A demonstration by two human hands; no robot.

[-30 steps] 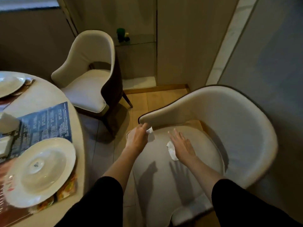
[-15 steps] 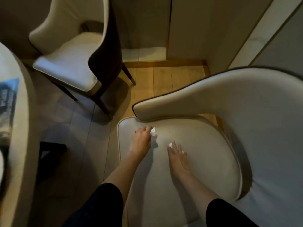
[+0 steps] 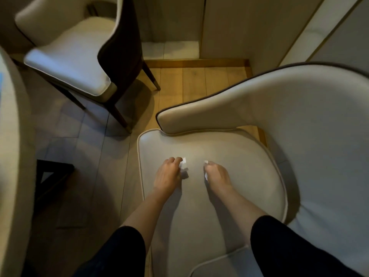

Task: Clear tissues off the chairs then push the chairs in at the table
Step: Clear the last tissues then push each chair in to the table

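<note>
On the seat cushion of the near chair (image 3: 229, 148), toward its front-left part, the fingers (image 3: 174, 161) of my left hand (image 3: 166, 176) are curled and pinch a white tissue scrap (image 3: 184, 162) that sticks out past the fingertips. Just beside it on the same cushion, my right hand (image 3: 218, 174) is bunched knuckles-up over a second tissue (image 3: 205, 176), with white showing at the fingertips and along the thumb side. My black sleeves (image 3: 279, 246) cross the cushion's front edge. Beyond the near chair's armrest lies the wooden floor (image 3: 189, 82); further left stands the far chair (image 3: 75, 62), well apart, and the table (image 3: 12, 136) curves past the near chair's left side.
</note>
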